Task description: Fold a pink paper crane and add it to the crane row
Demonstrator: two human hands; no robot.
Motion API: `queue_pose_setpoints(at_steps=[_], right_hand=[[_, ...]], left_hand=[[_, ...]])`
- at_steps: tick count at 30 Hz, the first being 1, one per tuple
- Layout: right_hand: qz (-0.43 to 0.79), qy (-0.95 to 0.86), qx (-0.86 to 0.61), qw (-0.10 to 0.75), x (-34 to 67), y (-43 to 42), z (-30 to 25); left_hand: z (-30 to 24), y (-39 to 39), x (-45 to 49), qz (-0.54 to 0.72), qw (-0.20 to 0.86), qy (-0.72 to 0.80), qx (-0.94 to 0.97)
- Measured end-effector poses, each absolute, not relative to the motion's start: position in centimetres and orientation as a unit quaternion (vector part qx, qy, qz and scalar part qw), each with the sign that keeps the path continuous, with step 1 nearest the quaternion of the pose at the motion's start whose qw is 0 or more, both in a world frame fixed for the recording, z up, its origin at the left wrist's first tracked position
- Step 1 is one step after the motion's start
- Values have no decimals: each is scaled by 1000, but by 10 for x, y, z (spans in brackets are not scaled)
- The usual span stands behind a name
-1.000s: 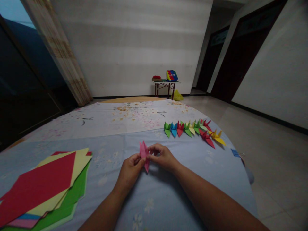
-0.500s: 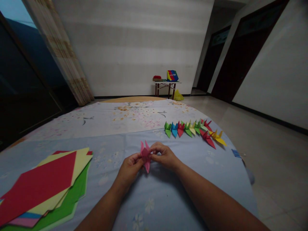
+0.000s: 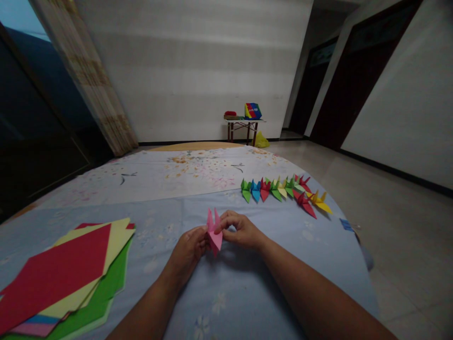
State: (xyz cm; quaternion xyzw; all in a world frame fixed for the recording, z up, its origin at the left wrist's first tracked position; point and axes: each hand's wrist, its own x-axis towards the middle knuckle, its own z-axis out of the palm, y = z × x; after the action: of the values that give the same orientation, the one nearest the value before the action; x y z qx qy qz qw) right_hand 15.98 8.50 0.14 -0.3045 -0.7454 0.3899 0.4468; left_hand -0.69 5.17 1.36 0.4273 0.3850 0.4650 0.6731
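A pink origami crane (image 3: 214, 237) is held just above the blue floral cloth, its two narrow points upward and a broad wing folded down toward me. My left hand (image 3: 193, 245) grips its left side, the fingertips partly hidden behind the paper. From the right, my right hand (image 3: 242, 229) pinches it near the base of the points between thumb and index finger. Beyond my right hand stands a row of finished paper cranes (image 3: 265, 190) in green, blue, red, pale yellow and yellow.
At the left lies a stack of coloured paper sheets (image 3: 71, 262), red on top. The round table (image 3: 170, 302) wears a white and blue floral cloth. By the far wall stands a small table (image 3: 244, 121) carrying a colourful box (image 3: 252, 111), with a yellow bag (image 3: 261, 140) below.
The pink crane has turned in my hands, so a broad wing now faces me. My left thumb has moved off its front. My right fingers have shifted slightly left along the paper.
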Motion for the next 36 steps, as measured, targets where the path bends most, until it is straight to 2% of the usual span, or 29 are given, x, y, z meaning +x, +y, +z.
queue_pose_setpoints(at_steps=[8, 16, 20, 26, 31, 36], right_hand=[[402, -747, -305, 433, 163, 85, 5], [535, -605, -349, 476, 153, 87, -2], [561, -583, -359, 465, 149, 88, -7], [532, -626, -388, 418, 155, 88, -5], [551, -611, -355, 445, 155, 89, -6], [548, -606, -367, 445, 149, 84, -4]], left_hand=[[10, 53, -5, 441, 646, 417, 463], [6, 58, -8, 453, 620, 416, 487], [8, 57, -8, 456, 603, 431, 493], [10, 56, -8, 459, 613, 428, 480], [5, 58, -8, 470, 626, 412, 467], [1, 60, -10, 489, 578, 471, 454]])
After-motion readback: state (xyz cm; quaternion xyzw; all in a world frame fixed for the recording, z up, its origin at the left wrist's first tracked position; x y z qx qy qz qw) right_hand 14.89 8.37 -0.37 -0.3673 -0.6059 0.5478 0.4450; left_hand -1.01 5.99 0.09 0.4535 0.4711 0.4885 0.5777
